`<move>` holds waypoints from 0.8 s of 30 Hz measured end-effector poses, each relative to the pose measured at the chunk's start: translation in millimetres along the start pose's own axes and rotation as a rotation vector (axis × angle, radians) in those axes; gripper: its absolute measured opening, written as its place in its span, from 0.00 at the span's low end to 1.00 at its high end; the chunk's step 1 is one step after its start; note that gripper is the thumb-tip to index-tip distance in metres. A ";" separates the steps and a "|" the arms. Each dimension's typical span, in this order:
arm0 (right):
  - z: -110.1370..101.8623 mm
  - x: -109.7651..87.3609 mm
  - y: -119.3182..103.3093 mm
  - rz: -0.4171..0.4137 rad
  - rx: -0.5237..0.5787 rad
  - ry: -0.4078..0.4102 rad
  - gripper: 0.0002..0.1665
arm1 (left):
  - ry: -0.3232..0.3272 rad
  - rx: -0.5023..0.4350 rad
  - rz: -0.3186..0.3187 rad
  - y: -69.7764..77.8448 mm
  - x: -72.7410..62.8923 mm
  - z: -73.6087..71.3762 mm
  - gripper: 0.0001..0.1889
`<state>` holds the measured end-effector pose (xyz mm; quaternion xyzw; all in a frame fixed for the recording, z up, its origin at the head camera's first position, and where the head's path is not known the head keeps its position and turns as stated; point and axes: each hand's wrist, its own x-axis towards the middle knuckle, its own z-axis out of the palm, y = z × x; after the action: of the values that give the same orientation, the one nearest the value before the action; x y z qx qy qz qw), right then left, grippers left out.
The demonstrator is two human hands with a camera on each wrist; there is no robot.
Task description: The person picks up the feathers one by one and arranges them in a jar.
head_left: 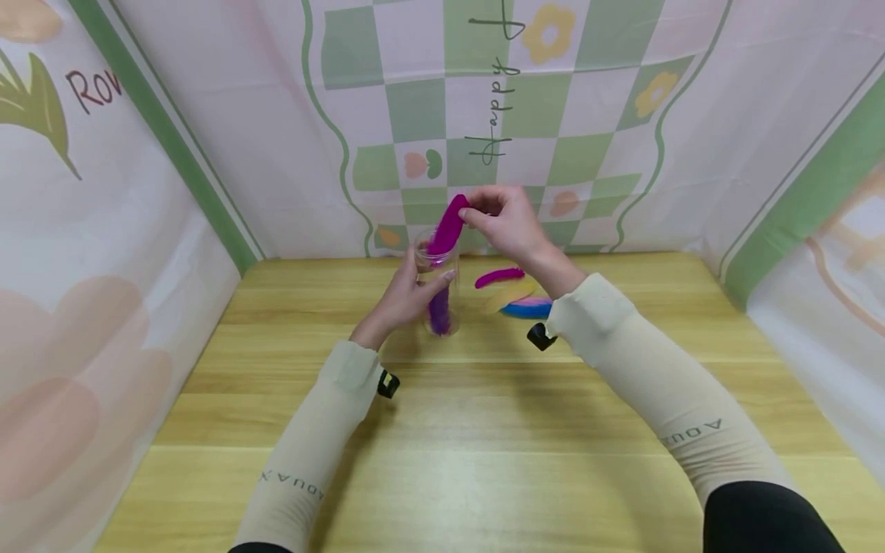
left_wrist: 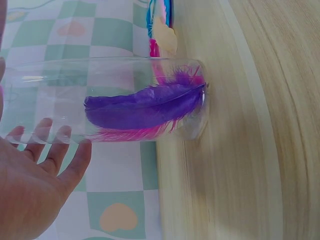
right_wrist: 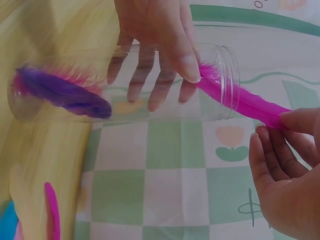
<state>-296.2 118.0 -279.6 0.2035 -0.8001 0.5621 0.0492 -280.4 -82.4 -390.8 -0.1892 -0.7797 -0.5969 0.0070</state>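
Note:
In the head view my left hand grips a clear, open-topped jar, its fingers and thumb round the upper part. The jar stands upright over the wooden tabletop. Low inside it lie a purple feather and some pink feather partly hidden behind it. My right hand pinches one end of a magenta feather between thumb and fingers, just above the jar's mouth. That feather's other end is inside the rim, close to the left thumb in the right wrist view.
Right of the jar, several loose feathers lie on the table: a magenta one, a pale yellow one and a blue one. A checked, printed cloth rises behind the table.

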 end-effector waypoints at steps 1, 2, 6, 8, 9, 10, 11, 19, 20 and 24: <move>0.0 -0.1 0.3 0.002 -0.004 -0.002 0.10 | -0.001 -0.002 -0.004 0.7 -0.2 0.0 0.36; 0.1 -0.1 0.4 0.002 -0.007 -0.002 0.10 | -0.003 -0.005 -0.007 2.1 -0.6 0.1 0.36; 0.9 -0.5 0.4 0.001 -0.006 -0.008 0.09 | -0.016 -0.011 -0.017 17.9 -6.0 -0.6 0.34; 1.4 -0.8 0.8 0.003 -0.007 -0.013 0.09 | -0.022 -0.012 -0.018 27.6 -9.5 -1.2 0.33; 1.5 -0.9 1.0 0.003 -0.008 -0.016 0.09 | -0.023 -0.012 -0.016 31.9 -11.4 -1.4 0.33; 1.9 -0.9 1.4 0.004 -0.011 -0.019 0.09 | -0.024 -0.012 -0.012 35.3 -13.0 -1.5 0.33; 2.3 -0.9 1.7 0.007 -0.015 -0.022 0.09 | -0.025 -0.012 -0.009 35.7 -13.3 -1.5 0.33; 4.7 1.0 3.3 0.010 -0.074 -0.053 0.10 | -0.008 0.003 -0.009 21.6 -7.9 -0.8 0.34; 5.2 1.3 3.4 0.007 -0.083 -0.057 0.10 | -0.005 0.003 -0.011 16.8 -5.9 -0.6 0.34; 7.3 2.0 4.4 -0.009 -0.120 -0.074 0.10 | 0.007 0.015 -0.008 0.7 0.5 -0.2 0.35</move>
<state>-298.6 112.0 -285.5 0.2245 -0.8327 0.5050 0.0342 -280.7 -82.3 -389.9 -0.1839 -0.7850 -0.5915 0.0085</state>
